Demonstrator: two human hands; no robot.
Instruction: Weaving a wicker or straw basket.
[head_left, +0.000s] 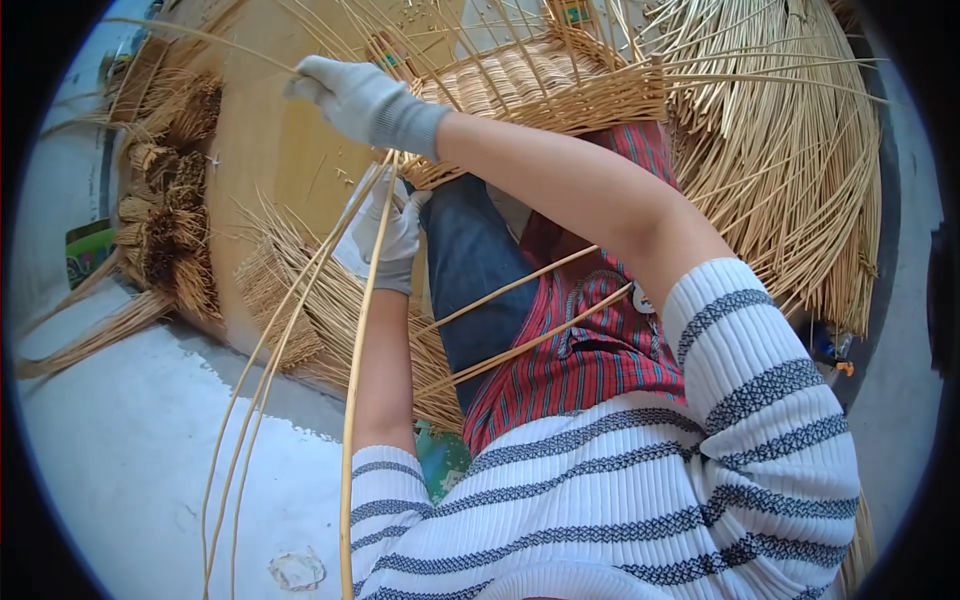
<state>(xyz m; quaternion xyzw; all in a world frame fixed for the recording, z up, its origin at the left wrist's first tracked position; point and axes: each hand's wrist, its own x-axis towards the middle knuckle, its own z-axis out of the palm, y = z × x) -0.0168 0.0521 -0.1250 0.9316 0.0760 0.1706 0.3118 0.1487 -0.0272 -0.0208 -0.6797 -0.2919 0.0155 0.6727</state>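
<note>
your striped sleeves [640, 480] fill the lower frame, nearest the lens; both forearms run up from them. right hand [365, 100], in a white glove, reaches across to the upper left, fingers curled shut around a thin cane [200, 35] that runs off toward the top left. left hand [385, 235], also gloved, sits lower, just under the basket's near edge, fingers closed on a bundle of long canes [350, 400] that fan down and out past the lower left edge. basket [540, 90], half woven, rests on your lap at top centre, tilted toward you, its unwoven stakes [780, 150] spraying out to the right and upward. two loose canes [520, 320] lie slanted across a red plaid cloth [590, 350] and a dark blue one [470, 260] on your lap. wooden board [260, 150] stands behind the hands; bundled cane stubs [170, 220] lie along its left side. pale concrete floor [130, 450] at lower left, with a small clear round object [297, 570] on it.
</note>
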